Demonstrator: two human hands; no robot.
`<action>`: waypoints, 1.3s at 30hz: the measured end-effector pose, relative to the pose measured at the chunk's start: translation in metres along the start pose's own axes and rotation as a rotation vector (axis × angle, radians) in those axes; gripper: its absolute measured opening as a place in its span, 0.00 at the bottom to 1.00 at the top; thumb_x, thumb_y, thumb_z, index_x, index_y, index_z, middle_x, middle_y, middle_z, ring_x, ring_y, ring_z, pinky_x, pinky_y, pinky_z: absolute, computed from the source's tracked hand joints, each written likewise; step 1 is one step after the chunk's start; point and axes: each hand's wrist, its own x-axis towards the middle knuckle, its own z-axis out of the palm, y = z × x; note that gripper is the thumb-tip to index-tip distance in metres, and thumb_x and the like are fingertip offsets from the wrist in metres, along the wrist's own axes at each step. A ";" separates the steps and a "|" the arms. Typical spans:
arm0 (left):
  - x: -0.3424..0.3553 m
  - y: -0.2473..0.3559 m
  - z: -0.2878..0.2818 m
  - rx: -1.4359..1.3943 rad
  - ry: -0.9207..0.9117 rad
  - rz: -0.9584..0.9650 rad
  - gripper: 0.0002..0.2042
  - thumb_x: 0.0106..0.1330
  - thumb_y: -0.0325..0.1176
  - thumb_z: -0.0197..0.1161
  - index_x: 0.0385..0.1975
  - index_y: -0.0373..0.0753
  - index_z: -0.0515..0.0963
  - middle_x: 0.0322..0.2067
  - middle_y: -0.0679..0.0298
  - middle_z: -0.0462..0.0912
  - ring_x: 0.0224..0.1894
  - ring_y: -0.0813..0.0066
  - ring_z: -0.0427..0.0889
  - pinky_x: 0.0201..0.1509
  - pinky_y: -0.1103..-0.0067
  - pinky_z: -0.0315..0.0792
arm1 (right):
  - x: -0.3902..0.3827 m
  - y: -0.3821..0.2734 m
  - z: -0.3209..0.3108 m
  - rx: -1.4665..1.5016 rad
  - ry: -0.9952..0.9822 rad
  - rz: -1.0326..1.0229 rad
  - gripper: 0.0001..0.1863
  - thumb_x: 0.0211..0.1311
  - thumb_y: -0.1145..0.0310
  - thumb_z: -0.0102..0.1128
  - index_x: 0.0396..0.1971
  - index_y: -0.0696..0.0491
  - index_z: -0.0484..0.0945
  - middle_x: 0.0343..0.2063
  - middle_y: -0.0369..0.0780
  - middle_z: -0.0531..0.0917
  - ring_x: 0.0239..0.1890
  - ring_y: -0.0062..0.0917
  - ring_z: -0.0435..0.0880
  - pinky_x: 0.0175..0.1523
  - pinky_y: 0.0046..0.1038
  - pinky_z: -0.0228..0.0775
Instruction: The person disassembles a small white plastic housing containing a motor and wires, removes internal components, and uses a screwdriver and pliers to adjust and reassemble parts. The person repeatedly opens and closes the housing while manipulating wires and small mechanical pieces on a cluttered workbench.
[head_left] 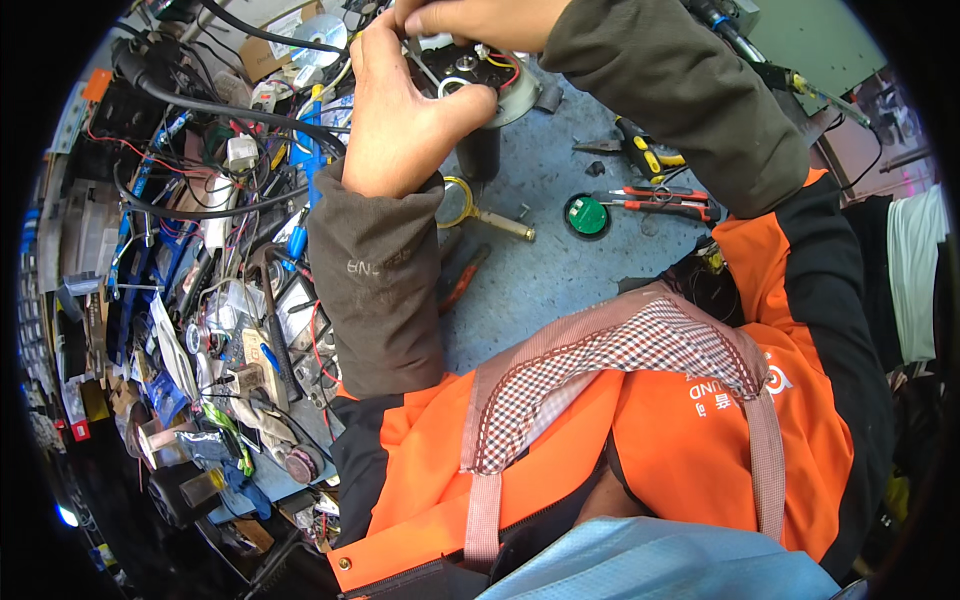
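Note:
My left hand (pixel 405 120) is at the top centre, fingers curled over the near-left side of a dark round device (pixel 490 70) with red, yellow and white wires. My right hand (pixel 485 22) reaches over it from the right, fingers closed beside my left fingertips; what either grips is hidden. A dark cylinder (pixel 478 150) sits beneath the device. Below my left thumb lies a brass-coloured magnifier (pixel 505 222). A green round component (pixel 587 214) in a black ring lies to the right.
Yellow-black pliers (pixel 640 148) and red-black screwdrivers (pixel 665 200) lie right on the blue worktop (pixel 560 280). Red-handled pliers (pixel 460 285) are near my left sleeve. Heaped cables (pixel 220 210), tools and parts crowd the left side. Metal shafts (pixel 740 40) are at upper right.

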 end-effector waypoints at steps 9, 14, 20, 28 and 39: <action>0.010 0.031 -0.015 0.742 -0.129 0.261 0.33 0.49 0.39 0.73 0.58 0.32 0.76 0.50 0.44 0.82 0.53 0.48 0.82 0.60 0.64 0.76 | -0.128 0.025 0.010 -0.290 -0.086 0.468 0.09 0.56 0.78 0.59 0.37 0.59 0.83 0.29 0.43 0.87 0.32 0.26 0.85 0.39 0.30 0.76; 0.045 0.051 -0.020 0.785 -0.398 0.109 0.34 0.48 0.44 0.77 0.55 0.31 0.78 0.44 0.47 0.86 0.48 0.52 0.86 0.53 0.66 0.79 | -0.153 0.044 0.038 -0.498 -0.193 0.519 0.12 0.57 0.76 0.61 0.41 0.59 0.84 0.32 0.47 0.88 0.36 0.35 0.88 0.45 0.34 0.79; 0.061 0.076 -0.008 0.820 -0.605 0.050 0.35 0.46 0.48 0.79 0.53 0.34 0.81 0.43 0.47 0.87 0.46 0.54 0.88 0.50 0.66 0.80 | -0.138 0.022 0.019 -0.079 0.298 0.397 0.12 0.69 0.73 0.60 0.48 0.58 0.84 0.33 0.40 0.87 0.35 0.22 0.85 0.43 0.25 0.77; 0.049 0.035 0.003 0.457 -0.473 0.059 0.32 0.46 0.41 0.76 0.53 0.31 0.81 0.41 0.48 0.85 0.42 0.60 0.86 0.48 0.70 0.80 | -0.127 -0.027 0.017 0.017 0.323 0.322 0.13 0.69 0.75 0.63 0.51 0.59 0.84 0.34 0.32 0.84 0.34 0.11 0.80 0.38 0.19 0.73; 0.043 0.034 0.001 0.549 -0.395 0.149 0.32 0.47 0.42 0.76 0.52 0.29 0.81 0.43 0.47 0.85 0.45 0.58 0.86 0.51 0.69 0.80 | -0.118 -0.031 0.021 0.752 0.462 0.442 0.07 0.66 0.82 0.61 0.42 0.63 0.82 0.31 0.38 0.86 0.32 0.17 0.84 0.39 0.22 0.77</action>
